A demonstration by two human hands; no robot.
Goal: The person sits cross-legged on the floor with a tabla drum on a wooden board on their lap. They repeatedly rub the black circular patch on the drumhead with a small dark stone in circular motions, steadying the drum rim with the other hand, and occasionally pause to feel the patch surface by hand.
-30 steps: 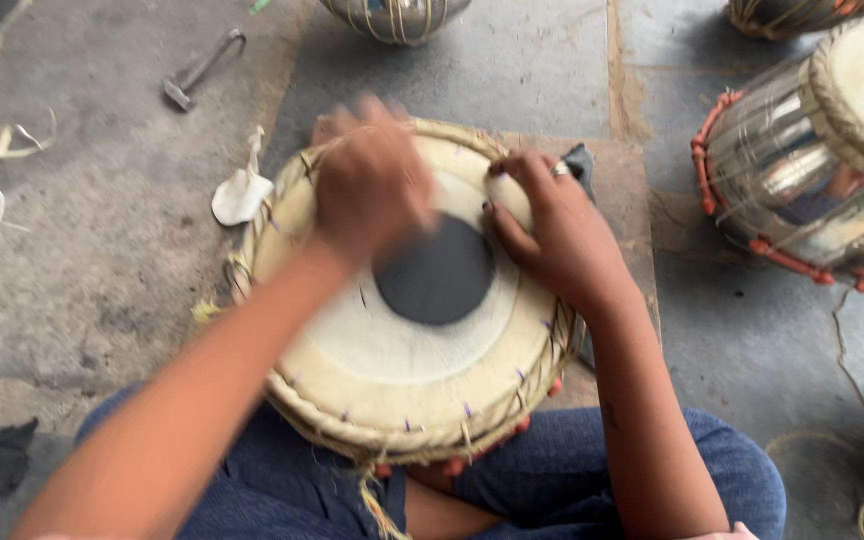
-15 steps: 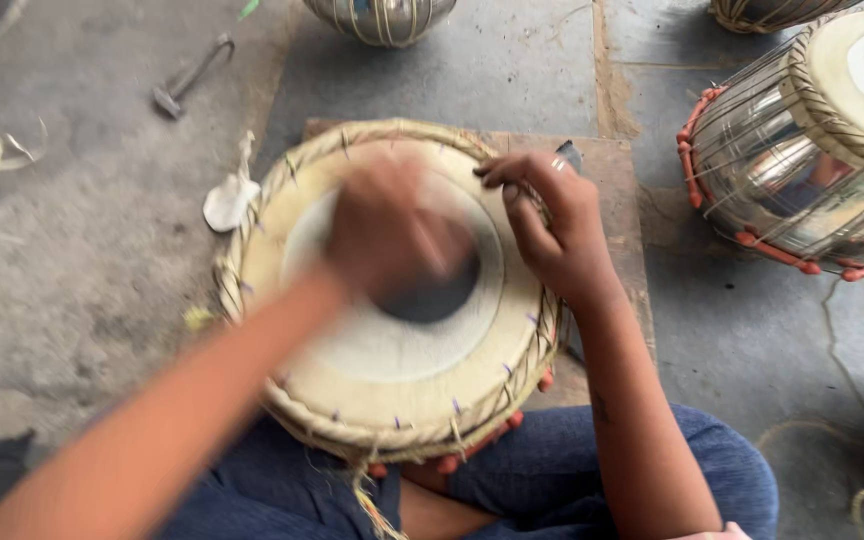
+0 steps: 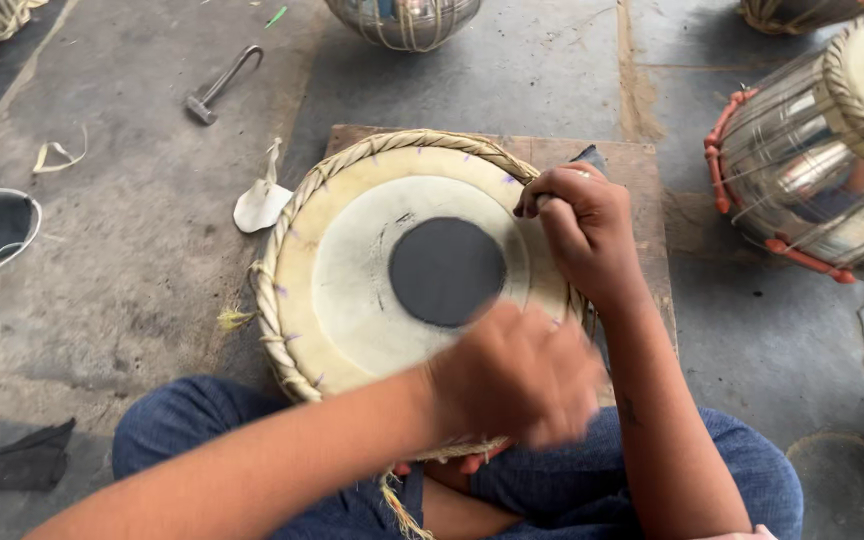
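A round drum (image 3: 352,290) with a cream skin, a black centre patch (image 3: 447,271) and a braided straw-coloured rim lies face up in front of my crossed legs. My right hand (image 3: 582,228) has its fingers curled over the rim on the drum's right side. Blurred by motion, my left hand (image 3: 517,378) is over the near edge of the skin, just below the black patch. Its fingers look curled, and anything in them is hidden by the blur.
The drum rests on a wooden board (image 3: 632,165) on a concrete floor. A metal drum body with orange straps (image 3: 812,170) lies at the right, another drum (image 3: 402,20) at the top. A hammer (image 3: 220,88) and a white scrap (image 3: 262,200) lie at the left.
My left hand has swept from the drum's far left rim across the black patch to the near edge. My right hand has stayed on the right rim. The view has shifted slightly.
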